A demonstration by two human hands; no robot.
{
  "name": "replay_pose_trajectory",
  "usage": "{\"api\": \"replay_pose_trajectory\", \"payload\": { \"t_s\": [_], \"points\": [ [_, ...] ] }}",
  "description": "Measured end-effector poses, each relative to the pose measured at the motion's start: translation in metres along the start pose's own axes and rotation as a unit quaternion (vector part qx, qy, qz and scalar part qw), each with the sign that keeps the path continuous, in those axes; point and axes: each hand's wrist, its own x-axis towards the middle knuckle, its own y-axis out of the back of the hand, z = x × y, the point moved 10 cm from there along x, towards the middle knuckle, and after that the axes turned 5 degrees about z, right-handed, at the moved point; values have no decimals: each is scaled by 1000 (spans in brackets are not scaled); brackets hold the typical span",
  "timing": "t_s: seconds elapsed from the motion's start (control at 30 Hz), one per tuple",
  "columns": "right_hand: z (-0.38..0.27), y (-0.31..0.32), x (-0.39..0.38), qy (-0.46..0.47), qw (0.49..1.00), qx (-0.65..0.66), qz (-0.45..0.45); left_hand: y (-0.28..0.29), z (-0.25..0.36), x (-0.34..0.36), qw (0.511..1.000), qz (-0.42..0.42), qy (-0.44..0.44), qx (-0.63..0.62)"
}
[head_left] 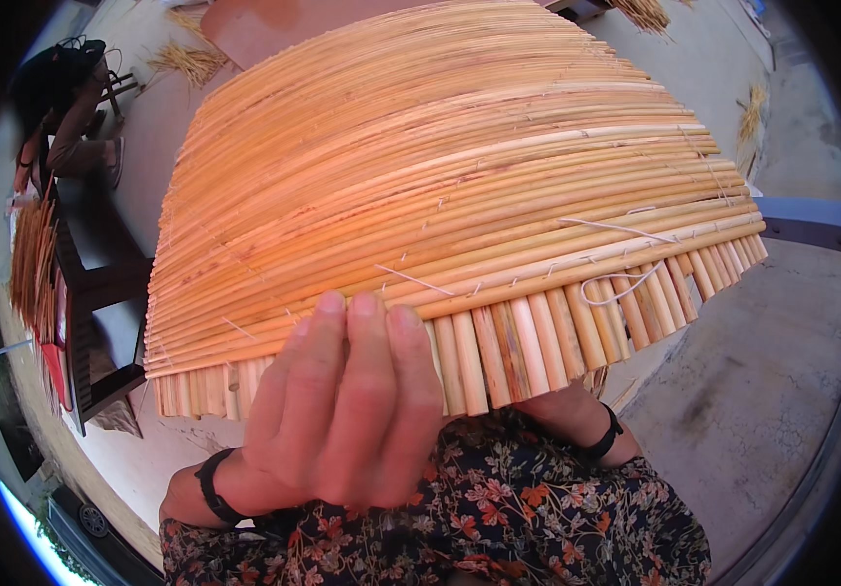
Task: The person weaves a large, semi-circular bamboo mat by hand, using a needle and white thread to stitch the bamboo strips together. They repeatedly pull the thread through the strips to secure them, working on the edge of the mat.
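A large mat of straw-coloured reeds (410,146) stretches in front of me, its long stalks laid side by side and stitched with white thread. Along the near edge a row of short cut reed ends (528,342) points toward me. My left hand (342,410) is closed on this edge, with its fingers together on top of the lowest long stalk; the thumb is hidden. Right of it, a loop of white thread (625,288) hangs over the short ends. My right hand (559,408) goes under the mat, so its fingers are out of sight.
At the far left a person (79,127) sits beside a dark table frame (108,283). A bundle of thin reeds (32,244) stands near that frame. Straw scraps (189,63) lie on the concrete floor (733,391). A bluish beam (811,212) is at the right.
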Motion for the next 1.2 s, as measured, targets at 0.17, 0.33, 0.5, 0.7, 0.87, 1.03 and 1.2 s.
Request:
{"api": "replay_pose_trajectory", "payload": {
  "t_s": [0.17, 0.33, 0.5, 0.7, 0.87, 1.03, 1.2],
  "points": [
    [2, -3, 2, -3, 1000, -8, -2, -1, -16, -3, 997, -7, 64, -30],
    [3, -7, 6, -12, 1000, -16, -8, -6, -25, -2, 994, -49, 90, -42],
    [4, -5, 5, -16, 1000, -23, -7, -11, -20, 0, 996, -72, 49, -10],
    [1, 0, 4, -11, 999, -28, -12, -10, -16, 5, 996, -77, 37, -11],
    [-6, -1, 1, -4, 999, -33, -14, -10, -15, 5, 997, -71, 33, -17],
    [-12, 0, -2, 6, 999, -38, -18, -10, -15, 4, 997, -65, 44, -21],
    [-14, 5, -10, 17, 999, -40, -18, -8, -15, 8, 997, -41, 60, -16]
  ]
}}
